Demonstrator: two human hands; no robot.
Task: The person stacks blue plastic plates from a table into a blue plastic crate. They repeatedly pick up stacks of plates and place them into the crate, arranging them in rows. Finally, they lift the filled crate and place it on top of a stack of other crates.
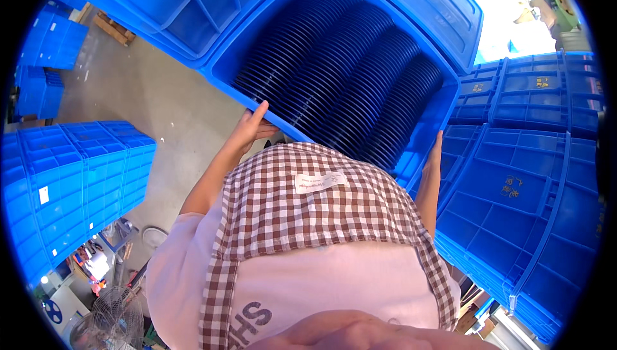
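A blue plastic crate (215, 75) stands in front of me with its lid swung back. Inside it, dark, thin round discs (334, 67) are packed on edge in several long rows. My left hand (254, 129) grips the crate's near left rim, thumb over the top and fingers beneath. On the opposite side, my right hand (434, 154) holds the crate's outer right wall, its fingers seen only edge-on. The front of my checked apron (315, 202) hides part of the crate's near edge.
Stacked blue crates stand close on the right (501, 183) and farther off on the left (83, 170). Another blue crate or lid (186, 3) adjoins the open crate's left side. A wire fan (117, 316) is at the lower left. A wooden pallet (114, 27) lies on the grey floor.
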